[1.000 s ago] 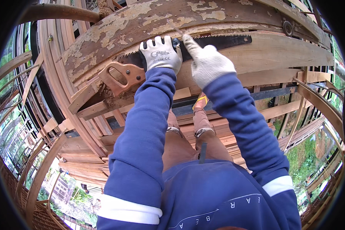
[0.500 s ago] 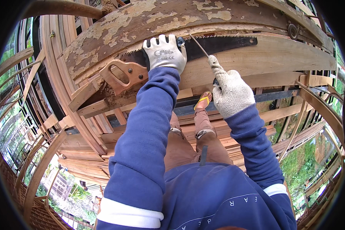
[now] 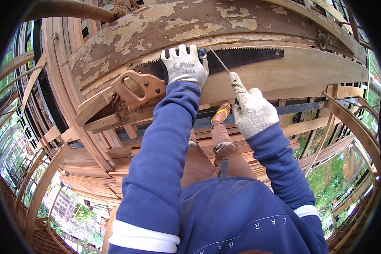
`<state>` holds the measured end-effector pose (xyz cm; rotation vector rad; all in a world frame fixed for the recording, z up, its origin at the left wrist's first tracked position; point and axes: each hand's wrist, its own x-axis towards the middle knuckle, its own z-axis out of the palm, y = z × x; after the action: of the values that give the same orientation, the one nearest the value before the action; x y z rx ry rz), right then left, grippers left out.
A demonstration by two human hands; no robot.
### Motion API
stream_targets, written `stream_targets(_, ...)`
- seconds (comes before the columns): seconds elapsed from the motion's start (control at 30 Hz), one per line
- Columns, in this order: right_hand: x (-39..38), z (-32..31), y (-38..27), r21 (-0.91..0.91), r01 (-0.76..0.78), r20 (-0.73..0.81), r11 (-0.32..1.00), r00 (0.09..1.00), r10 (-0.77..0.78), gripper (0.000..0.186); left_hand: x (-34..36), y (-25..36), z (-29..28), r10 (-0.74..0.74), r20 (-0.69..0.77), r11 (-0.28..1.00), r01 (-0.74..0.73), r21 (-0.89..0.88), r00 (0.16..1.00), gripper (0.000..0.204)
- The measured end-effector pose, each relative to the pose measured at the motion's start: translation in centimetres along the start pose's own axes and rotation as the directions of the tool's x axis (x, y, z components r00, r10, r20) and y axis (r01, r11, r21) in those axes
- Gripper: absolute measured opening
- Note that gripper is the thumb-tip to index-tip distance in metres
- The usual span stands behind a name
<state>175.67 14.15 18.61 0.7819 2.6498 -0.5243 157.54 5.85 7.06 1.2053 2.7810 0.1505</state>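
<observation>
A handsaw with a dark blade (image 3: 245,57) and a brown wooden handle (image 3: 136,89) lies across a pale plank, its teeth facing away from me. My left hand (image 3: 184,67), in a white glove with a dark palm side, grips the blade near the handle, fingers over the toothed edge. In my right hand (image 3: 253,111), also gloved, is a slim metal file (image 3: 219,60), with the index finger stretched along it. The file's tip meets the teeth just right of my left thumb. The file's grip is mostly hidden inside the glove.
Beyond the saw lies a thick slab with flaking bark (image 3: 190,23). The pale plank (image 3: 313,70) runs under the blade to the right. Sawdust and short wood blocks (image 3: 103,122) sit by the handle. Long boards (image 3: 65,80) stand at left; my sandalled foot (image 3: 221,113) shows below.
The file has drawn back slightly toward me over the teeth, with my right hand. My left hand keeps its hold on the blade. The whole view has shifted a little.
</observation>
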Motion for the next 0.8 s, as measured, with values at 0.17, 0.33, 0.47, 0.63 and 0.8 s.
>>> stream_targets(0.17, 1.7, -0.2, -0.4, -0.072, 0.024, 0.073, 0.997, 0.997, -0.019, 0.071, -0.2, -0.2, -0.1, -0.028, -0.016, 1.0, 0.028, -0.004, 0.999, 0.028)
stream_targets(0.33, 4.0, -0.1, -0.6, -0.069, -0.056, 0.033, 0.996, 0.998, 0.058, 0.074, 0.3, 1.3, 0.2, 0.028, -0.039, 0.999, -0.029, -0.034, 0.999, 0.029)
stream_targets(0.47, 6.0, 0.7, -0.5, 0.025, 0.023, -0.048, 0.999, 0.999, -0.022, 0.065, 0.2, 0.0, -0.5, -0.022, 0.034, 0.999, 0.021, 0.026, 0.999, 0.03)
stream_targets(0.63, 1.7, -2.1, 1.8, 0.266, 0.053, -0.307, 0.962, 0.951, 0.033, 0.067, 0.0, 0.2, -0.4, -0.012, -0.009, 0.999, 0.012, 0.034, 1.0, 0.029)
stream_targets(0.8, -0.9, -0.1, 1.6, 0.251, 0.028, -0.117, 0.968, 0.993, 0.001, 0.073, -0.1, 0.1, 0.2, 0.033, -0.142, 0.999, -0.032, 0.009, 0.989, 0.025)
